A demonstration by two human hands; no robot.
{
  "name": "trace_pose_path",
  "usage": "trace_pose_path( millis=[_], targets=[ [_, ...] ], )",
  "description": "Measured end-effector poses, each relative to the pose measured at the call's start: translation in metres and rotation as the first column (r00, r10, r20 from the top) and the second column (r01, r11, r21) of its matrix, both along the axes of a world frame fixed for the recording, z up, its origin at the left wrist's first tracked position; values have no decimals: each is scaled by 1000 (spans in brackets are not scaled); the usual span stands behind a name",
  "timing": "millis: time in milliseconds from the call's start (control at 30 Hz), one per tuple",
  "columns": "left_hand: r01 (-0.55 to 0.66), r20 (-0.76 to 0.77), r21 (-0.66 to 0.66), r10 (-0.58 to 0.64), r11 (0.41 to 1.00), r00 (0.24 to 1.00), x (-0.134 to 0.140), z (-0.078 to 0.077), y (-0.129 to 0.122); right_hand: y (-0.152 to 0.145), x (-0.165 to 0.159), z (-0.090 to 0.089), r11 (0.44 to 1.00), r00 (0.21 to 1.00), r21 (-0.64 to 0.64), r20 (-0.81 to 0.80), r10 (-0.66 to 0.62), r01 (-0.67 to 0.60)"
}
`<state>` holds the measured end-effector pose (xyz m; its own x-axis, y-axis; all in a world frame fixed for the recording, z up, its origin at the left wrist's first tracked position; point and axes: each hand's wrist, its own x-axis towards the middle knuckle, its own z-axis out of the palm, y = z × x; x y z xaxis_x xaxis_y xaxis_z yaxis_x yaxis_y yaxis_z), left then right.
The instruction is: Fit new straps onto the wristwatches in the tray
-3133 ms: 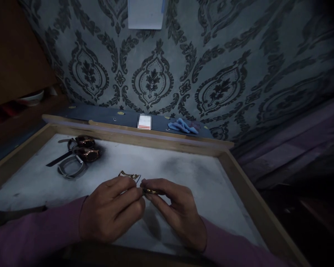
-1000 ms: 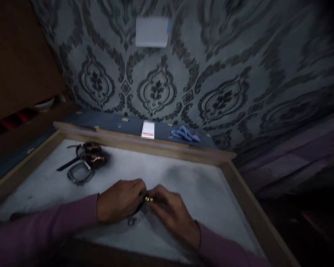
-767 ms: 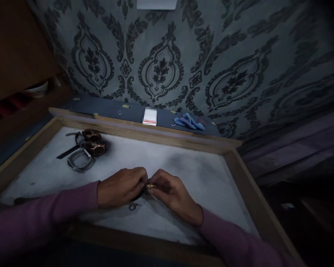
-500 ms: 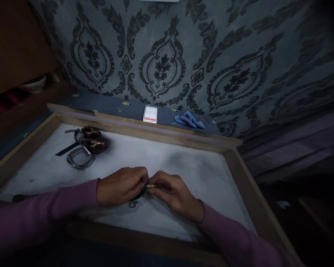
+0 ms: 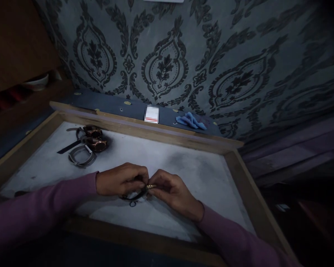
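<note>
My right hand (image 5: pixel 174 191) pinches the gold-coloured part (image 5: pixel 150 187) of a small watch between thumb and fingers. From it a dark strap (image 5: pixel 137 195) curves to the left, below my left hand. My left hand (image 5: pixel 124 180) is closed, its thumb and fingertips pinching at the watch where the strap meets the gold part. The fingers partly hide the watch. Just under the strap, a small dark ring-shaped piece (image 5: pixel 132 204) lies on the white bottom of a shallow wooden tray (image 5: pixel 167 131).
Two brown-cased watches (image 5: pixel 98 144) with dark straps and a grey looped watch band (image 5: pixel 82 155) lie in the tray's far left. Behind the rim are a white packet (image 5: pixel 151 114) and a crumpled blue cloth (image 5: pixel 191 120). A patterned wall (image 5: pixel 164 70) rises behind.
My left hand has lifted slightly and its fingers have opened out a little, showing more of the dark strap. My right hand keeps its pinch. The view has shifted slightly.
</note>
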<state>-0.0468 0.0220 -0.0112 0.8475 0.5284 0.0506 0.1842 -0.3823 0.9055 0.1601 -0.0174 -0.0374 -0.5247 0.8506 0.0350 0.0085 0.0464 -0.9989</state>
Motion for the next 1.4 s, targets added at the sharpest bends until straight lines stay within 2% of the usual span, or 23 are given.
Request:
trace_pose_path(
  millis=[133, 267, 433, 533, 633, 700, 767, 867, 933, 1067, 1133, 1300, 1400],
  targets=[
    [12, -4, -8, -12, 1000, 1000, -1, -1, 2, 0, 0, -1, 998, 1000, -53, -28, 14, -16],
    [68, -39, 69, -65, 995, 997, -1, -5, 2, -1, -1, -2, 997, 999, -72, -12, 35, -35],
    [6, -33, 141, -1, 990, 999, 1, -9, -2, 0, 1, 0, 999, 1000, -38, 22, 20, -19],
    [0, -10, 119, 1, 993, 1000, 2, -8, -4, 3, 2, 2, 989, 998, -139, -44, 51, -57],
    [-3, -2, 43, 3, 999, 1000, 3, -7, -4, 4, 2, 1, 966, 986, -226, -135, 99, -128],
    [-25, -3, -29, 25, 999, 1000, 4, -7, -4, 3, 2, 0, 985, 992, -144, -97, 82, -95],
    [-57, -15, -73, 56, 996, 998, 5, -7, -5, 1, 3, 0, 998, 999, 48, 12, 37, -38],
    [-101, -37, -68, 98, 993, 994, 6, -8, -6, -3, 4, 1, 948, 985, 315, 173, -14, -41],
    [-123, -53, -83, 119, 989, 991, 7, -8, -6, -3, 4, 3, 919, 971, 389, 236, -41, -56],
    [-163, -98, -171, 147, 972, 984, 7, -8, -7, -2, 4, 5, 898, 958, 436, 278, -72, -59],
    [-169, -90, -140, 158, 976, 983, 7, -9, -7, -1, 4, 4, 911, 962, 409, 265, -70, -47],
    [-142, -58, 87, 147, 986, 987, 7, -9, -7, 2, 2, 1, 973, 982, 229, 174, -76, 34],
    [-142, -48, 128, 149, 982, 988, 6, -9, -6, 2, 1, 0, 986, 990, 154, 123, -76, 57]
  ],
)
